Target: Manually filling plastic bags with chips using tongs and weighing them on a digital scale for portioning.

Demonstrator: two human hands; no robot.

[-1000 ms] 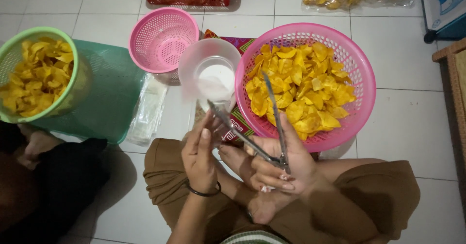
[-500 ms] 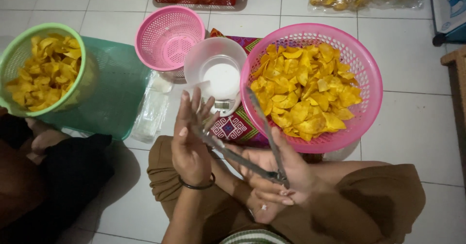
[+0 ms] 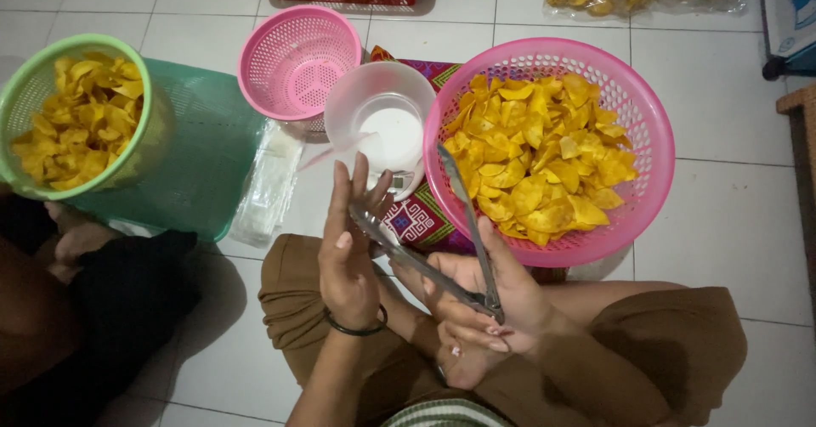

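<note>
— What's the biggest thing on the tiled floor (image 3: 722, 214)?

— The large pink basket (image 3: 633, 104), heaped with yellow chips (image 3: 540, 159). To its left lies a teal basket (image 3: 208, 168) on its side, with a green basket (image 3: 25, 87) of more chips resting against it. A small empty pink basket (image 3: 297, 57) stands behind, and a translucent plastic tub (image 3: 378, 104) sits between that one and the big basket, on a patterned cloth (image 3: 416, 219). A stack of clear plastic bags (image 3: 268, 185) lies just beside the teal basket.

— And the hands?

— The right hand (image 3: 489, 304) has its grip closed around the hinge end of metal tongs (image 3: 442, 231). The tongs' arms stand spread: one tip reaches over the large basket's near rim, the other points toward the left hand (image 3: 348, 248).

— Is the left hand holding anything?

— No. Its grip is spread, fingers straight and upright, palm turned to the tongs, with one tong arm touching or just beside the fingers. A dark band (image 3: 357, 329) circles that wrist.

— Anyone else?

— A person in dark clothing (image 3: 110, 299) sits at the left.
</note>
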